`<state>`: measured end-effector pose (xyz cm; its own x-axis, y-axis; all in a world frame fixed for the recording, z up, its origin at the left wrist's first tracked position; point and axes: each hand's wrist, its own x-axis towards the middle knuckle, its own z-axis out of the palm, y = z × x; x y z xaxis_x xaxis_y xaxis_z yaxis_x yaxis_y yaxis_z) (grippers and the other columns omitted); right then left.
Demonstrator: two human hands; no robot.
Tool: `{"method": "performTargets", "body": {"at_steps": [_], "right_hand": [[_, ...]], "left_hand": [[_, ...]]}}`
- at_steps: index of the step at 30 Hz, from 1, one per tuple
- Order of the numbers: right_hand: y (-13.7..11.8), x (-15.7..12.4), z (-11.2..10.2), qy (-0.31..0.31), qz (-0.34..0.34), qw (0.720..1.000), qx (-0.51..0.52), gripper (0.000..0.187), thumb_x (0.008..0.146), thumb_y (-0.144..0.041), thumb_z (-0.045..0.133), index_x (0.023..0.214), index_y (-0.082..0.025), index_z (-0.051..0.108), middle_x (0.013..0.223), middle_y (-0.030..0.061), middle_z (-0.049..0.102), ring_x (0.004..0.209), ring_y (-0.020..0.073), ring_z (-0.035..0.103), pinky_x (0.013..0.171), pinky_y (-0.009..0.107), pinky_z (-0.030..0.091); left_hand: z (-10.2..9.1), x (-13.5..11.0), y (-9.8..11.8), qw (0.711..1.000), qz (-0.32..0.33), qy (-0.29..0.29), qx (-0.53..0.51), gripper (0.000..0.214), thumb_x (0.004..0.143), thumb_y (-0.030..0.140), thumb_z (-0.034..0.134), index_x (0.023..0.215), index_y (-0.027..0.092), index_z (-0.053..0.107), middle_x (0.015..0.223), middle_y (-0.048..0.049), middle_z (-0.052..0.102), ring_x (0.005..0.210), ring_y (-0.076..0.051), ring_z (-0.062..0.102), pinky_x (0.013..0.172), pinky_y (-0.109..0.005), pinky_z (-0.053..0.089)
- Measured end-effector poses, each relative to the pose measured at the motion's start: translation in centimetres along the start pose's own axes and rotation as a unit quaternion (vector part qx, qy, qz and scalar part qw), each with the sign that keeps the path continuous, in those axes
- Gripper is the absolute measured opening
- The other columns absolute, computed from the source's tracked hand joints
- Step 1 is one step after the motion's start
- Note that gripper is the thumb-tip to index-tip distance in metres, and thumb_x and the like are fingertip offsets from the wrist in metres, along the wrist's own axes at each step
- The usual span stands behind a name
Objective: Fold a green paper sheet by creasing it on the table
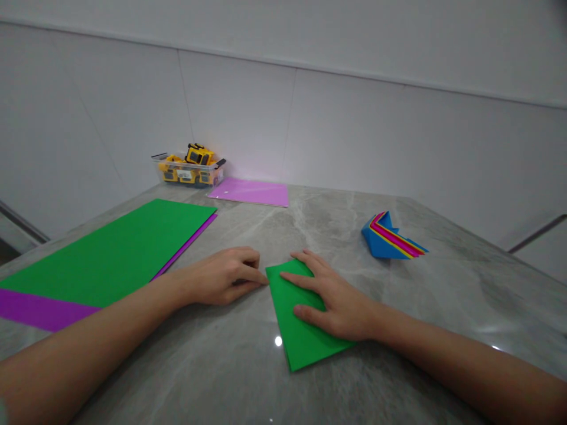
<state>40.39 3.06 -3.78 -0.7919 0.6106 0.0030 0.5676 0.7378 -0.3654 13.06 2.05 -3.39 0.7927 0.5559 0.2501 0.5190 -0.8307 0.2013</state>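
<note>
A folded piece of green paper (305, 345) lies on the grey marbled table in front of me. My right hand (330, 295) rests flat on top of it, fingers spread and thumb apart. At the paper's left edge, near its upper corner, my left hand (233, 276) touches the fold with a fingertip. The other fingers of that hand are curled in, and whether they pinch the paper edge I cannot make out. Part of the paper's right side is hidden beneath my right hand.
Large green sheets (115, 248) overlap purple sheets (48, 310) on the left. A clear box (190, 174) of yellow toy vehicles stands at the back, beside a pink paper pack (250, 192). A folded blue, pink and yellow paper piece (390, 239) sits at right.
</note>
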Motion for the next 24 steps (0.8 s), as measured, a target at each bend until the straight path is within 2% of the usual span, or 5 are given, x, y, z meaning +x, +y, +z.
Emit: {"method": "performTargets", "body": {"at_steps": [9,16,24], "right_hand": [[-0.11,0.1,-0.08,-0.011,0.009,1.0,-0.013,0.064,0.087,-0.047,0.06,0.146,-0.023,0.045,0.158,0.0167,0.021,0.147,0.039,0.011,0.115,0.06,0.019],[-0.35,0.18,-0.17,0.006,0.002,1.0,-0.019,0.062,0.087,-0.046,0.06,0.143,-0.022,0.049,0.155,0.0164,0.027,0.144,0.0386,0.018,0.114,0.059,0.022],[-0.76,0.24,-0.2,0.011,0.002,1.0,-0.028,0.061,0.087,-0.043,0.06,0.143,-0.021,0.05,0.151,0.0172,0.032,0.142,0.0381,0.021,0.114,0.056,0.023]], "left_hand": [[0.06,-0.02,-0.14,1.0,0.012,-0.013,0.021,0.029,0.097,0.022,0.044,0.11,0.021,0.07,0.079,-0.0054,0.057,0.072,-0.015,0.055,0.068,-0.026,0.043],[-0.09,0.15,0.16,0.999,0.03,-0.003,0.02,0.027,0.096,0.019,0.044,0.1,0.019,0.07,0.073,-0.0038,0.055,0.067,-0.015,0.053,0.065,-0.027,0.041],[-0.33,0.18,0.07,0.997,0.038,-0.03,0.057,0.028,0.097,0.022,0.043,0.106,0.02,0.069,0.075,-0.0044,0.053,0.07,-0.017,0.053,0.067,-0.03,0.039]]}}
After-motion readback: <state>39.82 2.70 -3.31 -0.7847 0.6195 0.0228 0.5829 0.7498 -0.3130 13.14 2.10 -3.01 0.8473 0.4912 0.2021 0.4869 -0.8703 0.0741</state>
